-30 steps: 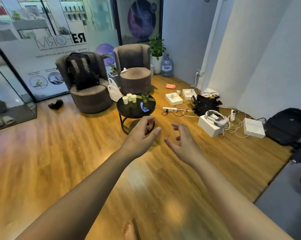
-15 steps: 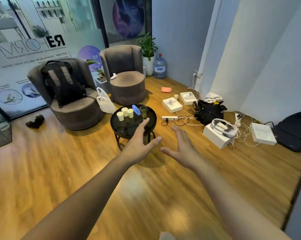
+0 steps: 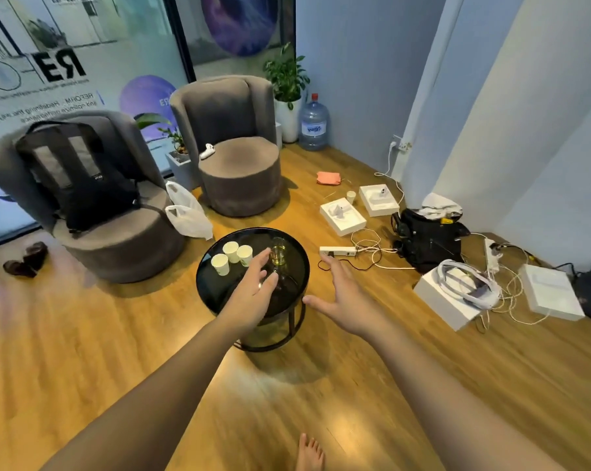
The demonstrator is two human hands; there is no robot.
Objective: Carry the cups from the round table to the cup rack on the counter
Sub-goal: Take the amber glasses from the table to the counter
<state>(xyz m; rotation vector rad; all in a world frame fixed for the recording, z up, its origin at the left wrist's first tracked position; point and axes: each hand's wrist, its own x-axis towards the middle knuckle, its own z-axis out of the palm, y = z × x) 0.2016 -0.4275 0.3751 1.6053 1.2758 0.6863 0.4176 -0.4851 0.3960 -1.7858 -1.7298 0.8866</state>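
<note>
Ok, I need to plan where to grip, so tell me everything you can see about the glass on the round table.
The glass is a small clear tumbler with a yellowish-green tint, possibly liquid; blur leaves that unsure. It stands upright on the round table, a glossy black top, toward the far right side, apart from the three white paper cups on its left. The left hand reaches toward it, fingers straight, its fingertips overlapping the glass in view; contact cannot be confirmed. The right hand hangs open beside the table.

Two empty hands, left hand (image 3: 253,294) and right hand (image 3: 345,297), over round table (image 3: 216,294).
</note>
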